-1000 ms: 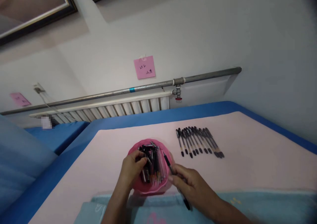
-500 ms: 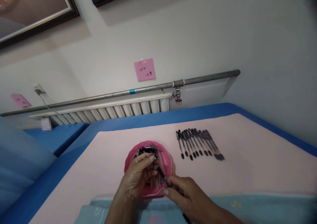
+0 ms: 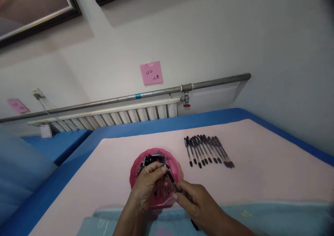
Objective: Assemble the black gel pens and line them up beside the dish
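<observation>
"Lying nearest me is a teal towel [image 3: 273, 218], my forearms reaching over it."

"What do the hands hold?"

"One slender black pen [image 3: 171, 176], slanted. My right hand [image 3: 194, 199] grasps its barrel between thumb and fingers, the dark lower end jutting below the palm, over the towel. My left hand [image 3: 148, 180] has thumb and forefinger pinched on the pen's upper end; the detail between those fingertips is too small for me to make out."

"Where is the pen relative to the bowl?"

"Its upper end is above the pink bowl [image 3: 133, 177], wavy-rimmed; the barrel runs out across the right side. Inside, black and clear pen parts [image 3: 156, 156] lie heaped, partly hidden by my left hand."

"And farther off?"

"To the bowl's right, apart from it, a row of capped pens [image 3: 206, 147] lies side by side on a pink sheet [image 3: 261, 159]. Past the sheet shows the margin of a blue surface [image 3: 235, 113]."

"The background?"

"A white radiator [image 3: 138, 116]; above it, a metal pipe [image 3: 112, 101] with a blue band. Higher, a handwritten pink note [image 3: 151, 72] is fixed to the wall [image 3: 208, 38], and two framed pictures [image 3: 33, 10] are cut off at the top."
</observation>
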The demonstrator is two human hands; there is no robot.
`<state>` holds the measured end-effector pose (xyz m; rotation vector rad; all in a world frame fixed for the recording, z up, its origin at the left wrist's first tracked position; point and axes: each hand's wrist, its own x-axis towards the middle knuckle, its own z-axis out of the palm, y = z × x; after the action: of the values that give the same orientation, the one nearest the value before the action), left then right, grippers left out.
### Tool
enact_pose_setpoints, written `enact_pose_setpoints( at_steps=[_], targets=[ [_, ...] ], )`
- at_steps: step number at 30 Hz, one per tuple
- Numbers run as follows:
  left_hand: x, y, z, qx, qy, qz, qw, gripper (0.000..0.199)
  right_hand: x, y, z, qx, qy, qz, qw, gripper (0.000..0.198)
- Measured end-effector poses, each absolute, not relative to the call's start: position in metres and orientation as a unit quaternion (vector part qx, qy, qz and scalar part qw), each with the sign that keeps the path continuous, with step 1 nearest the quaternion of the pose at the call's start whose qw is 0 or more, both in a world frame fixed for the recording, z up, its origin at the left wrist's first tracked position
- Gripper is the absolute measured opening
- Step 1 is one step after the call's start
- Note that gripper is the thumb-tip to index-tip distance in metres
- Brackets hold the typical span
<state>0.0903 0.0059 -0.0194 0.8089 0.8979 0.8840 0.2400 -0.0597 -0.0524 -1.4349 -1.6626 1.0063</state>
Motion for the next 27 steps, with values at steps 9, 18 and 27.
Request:
enact_pose_setpoints(
  at_steps=[9,18,27],
  targets=[
    [0.094,0.007,-0.022,0.366,0.424,0.431,0.708,0.030,0.237,-0.056,-0.041,-0.588,-0.601,0.383,0.382,0.009],
    [0.090,0.011,-0.020,0.365,0.437,0.460,0.681,0.035,0.238,-0.058,-0.043,-0.581,-0.619,0.358,0.389,0.010],
    [0.088,0.013,-0.020,0.373,0.447,0.460,0.670,0.033,0.239,-0.056,-0.043,-0.584,-0.635,0.321,0.392,0.008]
  ],
)
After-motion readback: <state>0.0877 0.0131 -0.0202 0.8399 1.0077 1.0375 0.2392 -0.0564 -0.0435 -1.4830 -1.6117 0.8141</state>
